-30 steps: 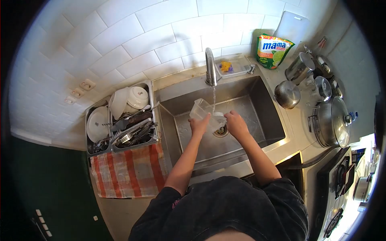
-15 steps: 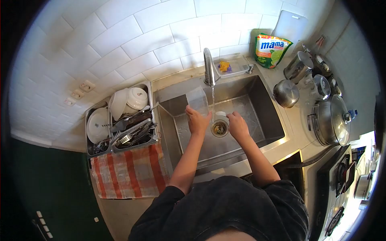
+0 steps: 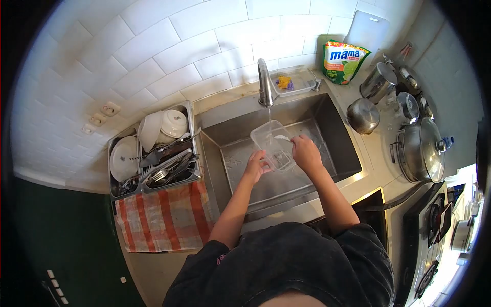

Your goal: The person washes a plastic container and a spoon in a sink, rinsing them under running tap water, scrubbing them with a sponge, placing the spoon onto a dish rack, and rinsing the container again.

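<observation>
A clear plastic container (image 3: 262, 135) is tilted beneath the running faucet (image 3: 265, 84), over the steel sink (image 3: 240, 187). My left hand (image 3: 257, 167) grips it by the near left side, fingers closed on its edge. In my right hand (image 3: 306, 152) is a small white spoon-like utensil (image 3: 282, 137), pinched between the fingers. Its pale end reaches over the container, close to the falling water. The exact kind of utensil is too small to make out, and the container hides the drain.
Left of the sink, a metal dish rack (image 3: 171, 185) holds white bowls and cutlery beside a red-striped cloth (image 3: 163, 217). Behind the sink are a soap tray (image 3: 303, 88) and a green detergent pouch (image 3: 343, 62). Steel pots (image 3: 363, 116) and a lidded pot (image 3: 422, 153) line the right counter.
The container has moved right and toward me, from beside the stream to under it, and now tilts open upward. My right hand has risen slightly, bringing the white utensil over the container.
</observation>
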A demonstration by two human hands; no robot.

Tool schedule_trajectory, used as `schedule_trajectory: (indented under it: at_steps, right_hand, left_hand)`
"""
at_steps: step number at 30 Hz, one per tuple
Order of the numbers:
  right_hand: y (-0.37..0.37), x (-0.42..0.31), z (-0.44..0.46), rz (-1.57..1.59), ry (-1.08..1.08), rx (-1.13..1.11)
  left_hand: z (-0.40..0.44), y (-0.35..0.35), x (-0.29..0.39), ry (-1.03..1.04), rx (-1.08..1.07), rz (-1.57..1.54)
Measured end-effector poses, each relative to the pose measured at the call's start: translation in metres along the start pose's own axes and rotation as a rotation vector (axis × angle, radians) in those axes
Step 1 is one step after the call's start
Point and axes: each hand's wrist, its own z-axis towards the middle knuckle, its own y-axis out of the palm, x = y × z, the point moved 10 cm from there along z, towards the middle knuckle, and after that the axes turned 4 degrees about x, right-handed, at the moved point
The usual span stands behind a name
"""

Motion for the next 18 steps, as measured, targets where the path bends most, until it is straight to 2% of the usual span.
schedule_trajectory:
  at_steps: [5,8,11,13,16,18]
  right_hand:
    - [0.024,-0.001,0.004,-0.069,-0.094,-0.113]
    - [0.035,-0.017,0.0,-0.083,-0.188,-0.21]
    - [0.055,-0.025,0.0,-0.149,-0.244,-0.276]
    - [0.076,-0.022,0.012,-0.177,-0.239,-0.279]
    - [0.087,-0.044,0.034,-0.035,-0.43,-0.182]
    - [0.09,-0.053,0.054,0.042,-0.459,-0.129]
  left_hand:
    - [-0.022,0.034,-0.005,-0.038,-0.172,-0.057]
    - [-0.022,0.035,0.0,0.027,-0.181,-0.049]
    - [-0.008,0.022,0.001,0.054,-0.158,0.026]
    - [-0.004,0.015,0.006,0.042,-0.071,0.055]
    - [-0.007,0.011,0.019,0.022,0.048,0.066]
    - [-0.004,0.006,0.021,0.009,0.082,0.028]
